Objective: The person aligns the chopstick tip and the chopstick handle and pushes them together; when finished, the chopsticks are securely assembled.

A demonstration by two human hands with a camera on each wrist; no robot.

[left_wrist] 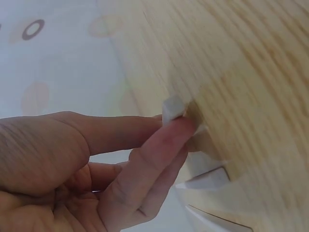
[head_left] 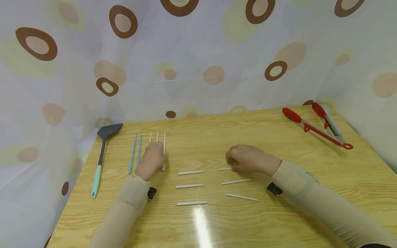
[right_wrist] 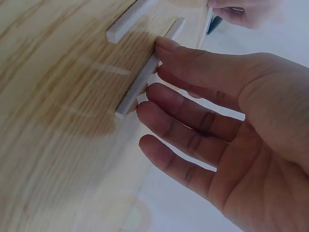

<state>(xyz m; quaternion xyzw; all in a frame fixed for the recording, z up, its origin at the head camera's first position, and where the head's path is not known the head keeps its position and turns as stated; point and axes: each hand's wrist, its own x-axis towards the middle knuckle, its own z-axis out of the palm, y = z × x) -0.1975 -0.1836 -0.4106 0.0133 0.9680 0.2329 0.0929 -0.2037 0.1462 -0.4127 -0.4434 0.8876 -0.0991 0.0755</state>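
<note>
My left hand (head_left: 152,159) pinches a white chopstick (left_wrist: 174,108) between thumb and finger, its square end showing in the left wrist view. It is one of three long white chopsticks (head_left: 164,151) lying side by side, partly hidden by the hand; two blue chopsticks (head_left: 132,155) lie just left of them. My right hand (head_left: 248,159) pinches a short white stick (right_wrist: 137,89) at the tabletop, thumb on one side and fingertips on the other. Below it lie two more short sticks (head_left: 235,181). Between the hands, three short white sticks (head_left: 190,186) form a column.
A spatula (head_left: 100,162) with a dark head and mint handle lies at the left edge of the wooden table (head_left: 279,220). Spread red-tipped tongs (head_left: 322,132) lie at the back right. A patterned cloth (head_left: 192,44) hangs behind and around the table.
</note>
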